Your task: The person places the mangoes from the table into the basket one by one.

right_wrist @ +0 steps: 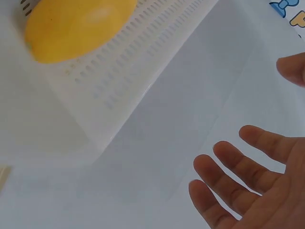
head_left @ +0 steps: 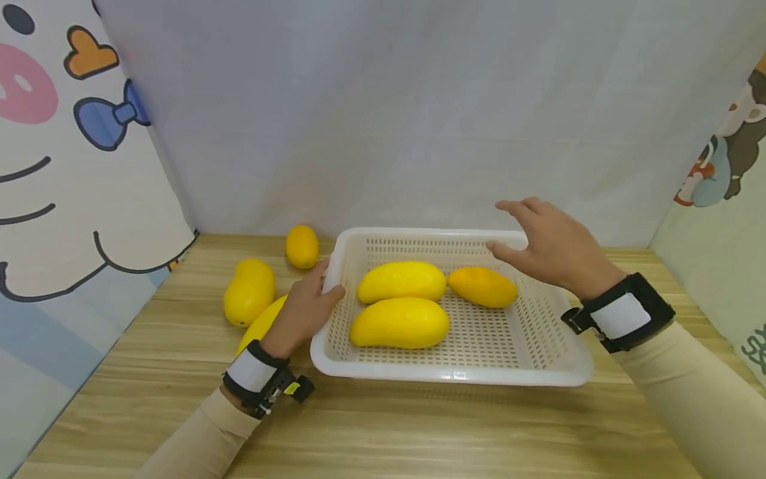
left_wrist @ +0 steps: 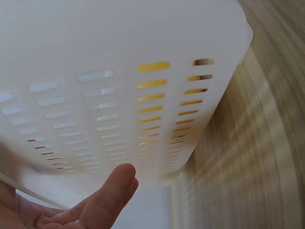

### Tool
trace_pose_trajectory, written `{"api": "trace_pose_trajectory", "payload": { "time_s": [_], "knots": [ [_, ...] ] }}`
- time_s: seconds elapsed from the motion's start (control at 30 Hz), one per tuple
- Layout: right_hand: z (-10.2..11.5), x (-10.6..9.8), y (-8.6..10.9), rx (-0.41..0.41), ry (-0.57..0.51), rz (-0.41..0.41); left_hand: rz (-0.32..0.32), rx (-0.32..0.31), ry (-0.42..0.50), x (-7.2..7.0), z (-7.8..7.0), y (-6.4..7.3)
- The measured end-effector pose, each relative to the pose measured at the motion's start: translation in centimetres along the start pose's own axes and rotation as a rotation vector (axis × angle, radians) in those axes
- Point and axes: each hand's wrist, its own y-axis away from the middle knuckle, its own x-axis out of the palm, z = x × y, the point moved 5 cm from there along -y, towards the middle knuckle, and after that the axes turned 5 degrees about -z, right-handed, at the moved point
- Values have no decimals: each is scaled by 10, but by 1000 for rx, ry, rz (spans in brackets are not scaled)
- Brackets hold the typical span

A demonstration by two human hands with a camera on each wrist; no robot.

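Note:
A white slotted plastic basket point(head_left: 383, 374) stands in the middle of the head view. Inside it, two yellow mangoes point(head_left: 399, 322) lie at the left, and a smaller, more orange mango point(head_left: 482, 287) lies right of them. My left hand point(head_left: 306, 307) grips the basket's left rim, thumb over the edge; in the left wrist view its fingers point(left_wrist: 112, 195) lie along the outside of the slotted wall. Over the basket's back right corner, my right hand point(head_left: 550, 249) hovers with fingers spread and nothing in it. The right wrist view shows those fingers apart from the basket.
Left of the basket on the wooden table point(head_left: 383, 432) lie a yellow mango point(head_left: 249, 291), another mango point(head_left: 261, 324) partly behind my left hand, and a small orange-yellow mango point(head_left: 302, 246) near the back. A pale cloth wall point(head_left: 419, 120) stands close behind the basket.

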Motion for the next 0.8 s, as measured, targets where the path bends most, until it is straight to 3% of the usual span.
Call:
{"api": "trace_pose_trajectory", "payload": {
  "time_s": [0.8],
  "knots": [
    [-50, -6, 23, 208, -154, -26, 0, -8, -3, 0, 1, -1]
  ]
}}
